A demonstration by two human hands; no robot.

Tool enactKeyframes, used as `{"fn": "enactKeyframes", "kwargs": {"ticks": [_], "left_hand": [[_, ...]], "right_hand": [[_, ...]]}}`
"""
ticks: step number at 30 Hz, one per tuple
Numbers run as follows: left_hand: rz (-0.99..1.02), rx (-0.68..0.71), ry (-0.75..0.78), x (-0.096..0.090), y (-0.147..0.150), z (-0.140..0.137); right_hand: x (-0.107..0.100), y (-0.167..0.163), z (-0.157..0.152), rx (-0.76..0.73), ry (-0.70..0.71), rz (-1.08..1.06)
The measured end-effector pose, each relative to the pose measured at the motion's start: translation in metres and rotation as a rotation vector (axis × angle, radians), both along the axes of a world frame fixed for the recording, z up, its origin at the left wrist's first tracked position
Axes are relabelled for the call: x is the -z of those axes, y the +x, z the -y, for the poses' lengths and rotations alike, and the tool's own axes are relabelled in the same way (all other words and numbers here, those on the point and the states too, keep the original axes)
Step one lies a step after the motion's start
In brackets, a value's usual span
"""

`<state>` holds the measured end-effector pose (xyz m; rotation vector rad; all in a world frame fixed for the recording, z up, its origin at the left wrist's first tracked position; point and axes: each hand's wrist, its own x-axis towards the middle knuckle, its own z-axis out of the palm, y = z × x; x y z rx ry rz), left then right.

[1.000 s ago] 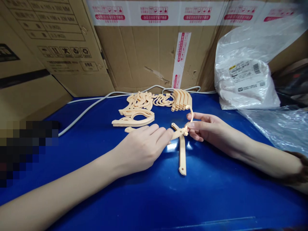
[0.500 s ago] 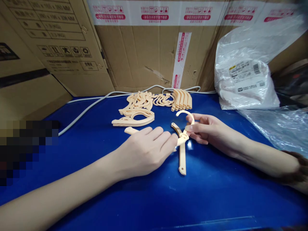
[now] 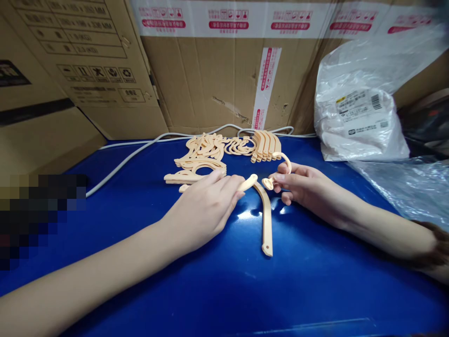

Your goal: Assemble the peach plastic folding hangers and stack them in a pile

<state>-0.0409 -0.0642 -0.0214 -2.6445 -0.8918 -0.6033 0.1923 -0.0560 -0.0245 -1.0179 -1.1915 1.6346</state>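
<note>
My left hand [image 3: 206, 201] is closed around a cream plastic hanger arm [image 3: 248, 183], whose rounded end sticks out past the fingers to the right. Between thumb and fingers my right hand [image 3: 298, 183] pinches a hanger hook [image 3: 268, 183]; its curve points up and its round base faces left. A small gap separates the hook's base from the arm's end. Below them a second, curved hanger arm [image 3: 267, 224] lies on the blue table, its far end close to the held arm. My left fingers hide the middle of the arm they hold.
Behind my hands lie a stack of hanger arms [image 3: 264, 144], a pile of hooks [image 3: 240, 146] and a heap of curved pieces [image 3: 205, 147]. Folded hangers [image 3: 196, 174] sit nearer. A white cable [image 3: 129, 164] crosses the back left; a plastic bag [image 3: 361, 117] stands right, before cardboard boxes [image 3: 210, 70].
The hook has come away from the arm in my left hand. My right hand has lifted the hook slightly up and right, while my left hand has shifted a little left and up.
</note>
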Motion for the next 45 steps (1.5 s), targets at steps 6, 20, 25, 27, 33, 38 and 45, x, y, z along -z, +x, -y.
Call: {"fn": "enactKeyframes", "kwargs": {"ticks": [6, 20, 25, 27, 33, 38, 45], "left_hand": [[0.015, 0.051, -0.077, 0.0025, 0.0035, 0.0002], [0.023, 0.145, -0.089, 0.0046, 0.0046, 0.0032], [-0.019, 0.186, 0.050, 0.0070, 0.0040, 0.0021], [-0.039, 0.192, 0.075, 0.0068, 0.0042, 0.0020], [-0.098, 0.175, 0.124, 0.0059, 0.0053, 0.0012], [-0.127, 0.152, 0.178, 0.0060, 0.0044, 0.0011], [-0.130, 0.138, 0.189, 0.0063, 0.0040, 0.0003]], "right_hand": [[0.0023, 0.0020, -0.0010, 0.011, 0.013, -0.021], [0.0006, 0.0039, 0.0010, -0.094, 0.076, 0.059], [0.0024, 0.0050, 0.0017, -0.085, 0.068, 0.074], [0.0023, 0.0048, 0.0020, -0.091, 0.068, 0.082], [0.0016, 0.0041, 0.0025, -0.085, 0.103, 0.110], [0.0009, 0.0047, 0.0033, -0.042, 0.146, 0.149], [-0.0051, 0.0032, 0.0057, -0.026, 0.265, 0.222]]}}
